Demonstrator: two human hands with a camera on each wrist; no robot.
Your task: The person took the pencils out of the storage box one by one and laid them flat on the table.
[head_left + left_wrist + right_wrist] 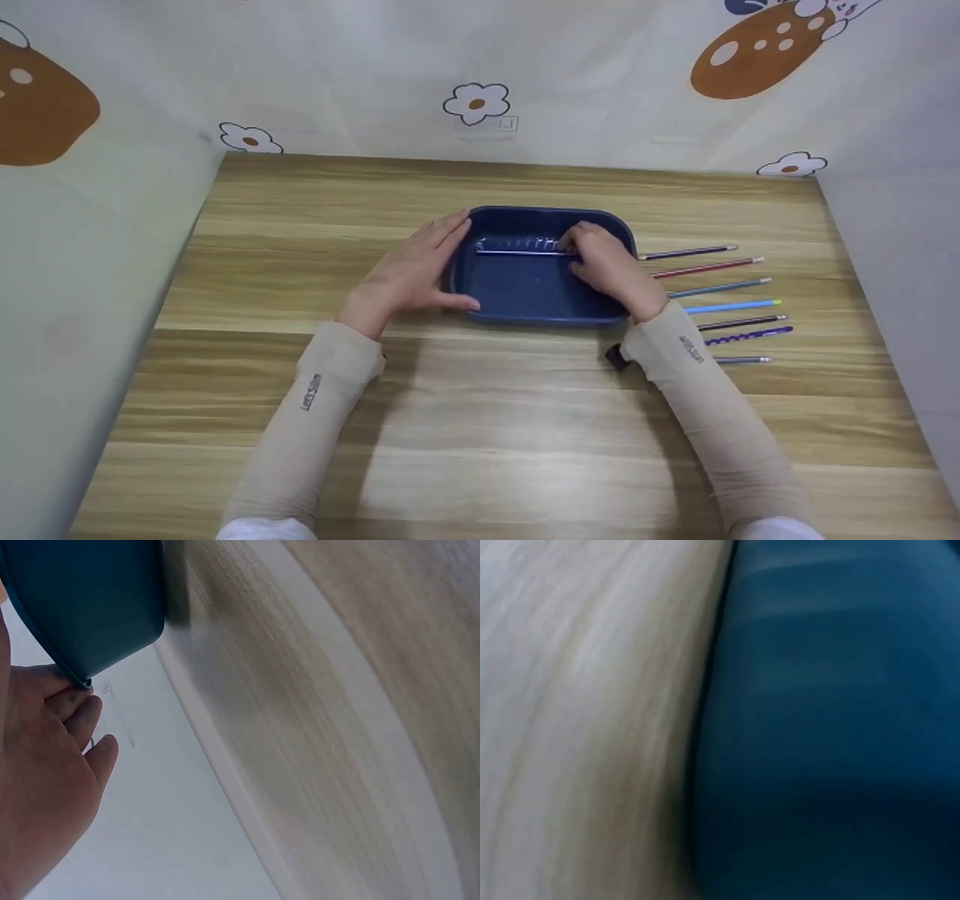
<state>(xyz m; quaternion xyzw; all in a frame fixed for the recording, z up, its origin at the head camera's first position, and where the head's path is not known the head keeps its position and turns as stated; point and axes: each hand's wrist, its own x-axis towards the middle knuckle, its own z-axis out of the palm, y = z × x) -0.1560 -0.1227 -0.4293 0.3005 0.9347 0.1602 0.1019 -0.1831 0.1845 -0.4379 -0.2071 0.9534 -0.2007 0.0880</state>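
Observation:
A dark blue tray (pixel 525 321) stands in the middle of the table. My left hand (pixel 409 277) holds its left end, fingers at the far left corner and thumb over the near left rim. The left wrist view shows bent fingers of this hand (pixel 56 742) against the tray's rim (pixel 86 681). Inside the tray lies a clear, ruler-like strip (pixel 517 246) with a bright lower edge. My right hand (pixel 604 262) reaches in over the right wall and pinches the strip's right end with curled fingers. Only the blurred tray wall (pixel 817 727) shows in the right wrist view.
Several pencils, among them a red one (pixel 709 267), a light blue one (pixel 735 307) and a purple patterned one (pixel 750 335), lie in a row right of the tray, partly behind the right forearm. Pale printed walls (pixel 360 90) border the wooden table (pixel 510 435).

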